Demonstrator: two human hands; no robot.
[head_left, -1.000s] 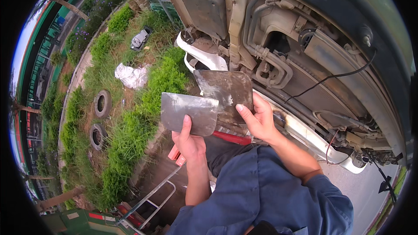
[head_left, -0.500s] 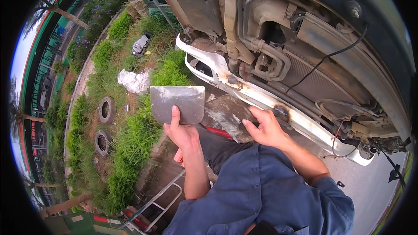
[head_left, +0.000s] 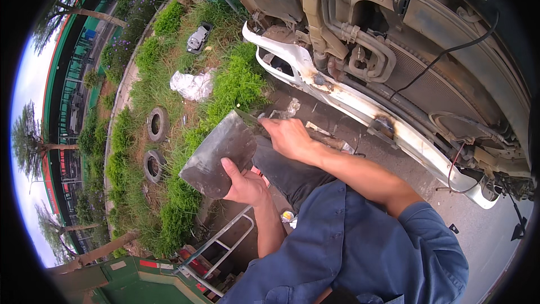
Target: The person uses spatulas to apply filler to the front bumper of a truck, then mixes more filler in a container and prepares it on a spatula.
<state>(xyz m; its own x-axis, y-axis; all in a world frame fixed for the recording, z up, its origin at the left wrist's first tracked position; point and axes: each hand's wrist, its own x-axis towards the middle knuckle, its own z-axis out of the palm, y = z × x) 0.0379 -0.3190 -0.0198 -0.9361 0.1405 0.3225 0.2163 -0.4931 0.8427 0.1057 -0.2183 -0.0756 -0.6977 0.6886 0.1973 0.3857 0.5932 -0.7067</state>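
Note:
My left hand [head_left: 243, 184] grips a grey, scuffed flat plate [head_left: 211, 155] with a rounded corner, thumb on its face, tilted over my dark-trousered leg. Just above and right of it, my right hand [head_left: 287, 139] is closed on a second plate [head_left: 247, 117], which shows mostly as a thin dark edge behind the first; whether the two touch I cannot tell. Beyond both hands lies a white bumper [head_left: 349, 104] with brown burnt-looking patches, along the vehicle's underside [head_left: 422, 62], where pipes, a radiator-like panel and a black cable show.
Grass and plants on the left hold two tyres [head_left: 157, 125], a white crumpled sheet [head_left: 190, 84] and a grey part [head_left: 198, 38]. A metal ladder-like frame [head_left: 222, 247] and a green metal body [head_left: 129, 281] are at lower left. Pavement [head_left: 484, 236] lies right.
The plates, earlier both showing their faces, have come closer. The left one is tilted and lower; my right hand has moved left and up, turning its plate edge-on. The view has shifted.

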